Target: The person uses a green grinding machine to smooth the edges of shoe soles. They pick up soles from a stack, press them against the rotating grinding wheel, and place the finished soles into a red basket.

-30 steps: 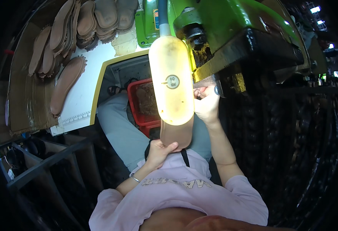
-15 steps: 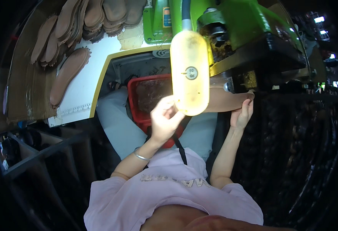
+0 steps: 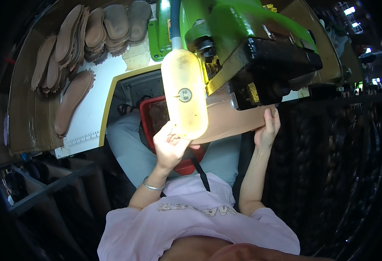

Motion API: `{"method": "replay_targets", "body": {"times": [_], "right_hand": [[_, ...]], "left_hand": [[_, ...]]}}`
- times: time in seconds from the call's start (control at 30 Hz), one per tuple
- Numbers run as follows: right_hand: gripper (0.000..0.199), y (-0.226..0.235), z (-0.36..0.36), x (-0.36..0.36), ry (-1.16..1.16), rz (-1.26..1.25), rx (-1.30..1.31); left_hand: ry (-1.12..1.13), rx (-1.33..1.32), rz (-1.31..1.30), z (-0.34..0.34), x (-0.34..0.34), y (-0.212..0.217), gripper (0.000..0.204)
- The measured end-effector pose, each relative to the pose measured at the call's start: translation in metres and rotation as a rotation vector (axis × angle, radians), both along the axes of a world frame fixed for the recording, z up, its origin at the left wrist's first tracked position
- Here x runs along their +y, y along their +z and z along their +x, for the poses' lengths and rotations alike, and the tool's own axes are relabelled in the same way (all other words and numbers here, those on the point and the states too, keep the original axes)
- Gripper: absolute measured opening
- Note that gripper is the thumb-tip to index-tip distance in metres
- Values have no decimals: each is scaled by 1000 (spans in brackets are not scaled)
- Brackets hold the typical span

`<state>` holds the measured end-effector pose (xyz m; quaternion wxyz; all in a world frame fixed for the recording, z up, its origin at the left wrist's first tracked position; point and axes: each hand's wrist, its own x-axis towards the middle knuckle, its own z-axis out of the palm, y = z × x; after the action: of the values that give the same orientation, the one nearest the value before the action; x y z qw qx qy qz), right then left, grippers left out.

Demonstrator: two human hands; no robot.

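A brown shoe sole point(image 3: 232, 122) stretches between my two hands beneath the head of a green machine point(image 3: 243, 32). At its left end, my left hand point(image 3: 170, 148) grips it with bent fingers. My right hand point(image 3: 267, 128) pinches the right end between thumb and fingers. The glowing yellow lamp point(image 3: 185, 108) hides part of the sole's left side and touches or overlaps my left fingertips in view; I cannot tell which. The machine's dark working parts point(image 3: 246, 93) cover the sole's far edge.
Stacked brown soles point(image 3: 71, 37) lie at the far left, with a single ragged-edged sole point(image 3: 74, 102) nearer on the white table point(image 3: 84, 126). Below the work sits a red bin point(image 3: 146, 119) between my legs. Dark racks point(image 3: 56, 178) stand at lower left.
The lamp, machine and soles have shifted left in the picture as the view turned. More of the held sole now shows, its left end lower; both hands keep their grip.
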<state>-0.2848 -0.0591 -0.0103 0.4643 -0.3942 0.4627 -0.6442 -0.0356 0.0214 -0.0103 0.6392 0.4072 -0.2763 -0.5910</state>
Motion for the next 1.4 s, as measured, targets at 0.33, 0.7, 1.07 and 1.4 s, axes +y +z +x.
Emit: {"method": "replay_targets", "body": {"times": [0.33, 0.7, 1.07, 1.4], "right_hand": [[24, 11, 41, -18, 441, 9, -23], [46, 22, 97, 1, 597, 58, 49], [34, 48, 21, -17, 384, -77, 551], [56, -6, -116, -119, -360, -68, -264]], "left_hand": [[9, -17, 39, 61, 47, -5, 28], [-195, -30, 205, 87, 111, -55, 32], [-585, -878, -234, 67, 47, -40, 67], [409, -2030, 323, 414, 31, -48, 74]]}}
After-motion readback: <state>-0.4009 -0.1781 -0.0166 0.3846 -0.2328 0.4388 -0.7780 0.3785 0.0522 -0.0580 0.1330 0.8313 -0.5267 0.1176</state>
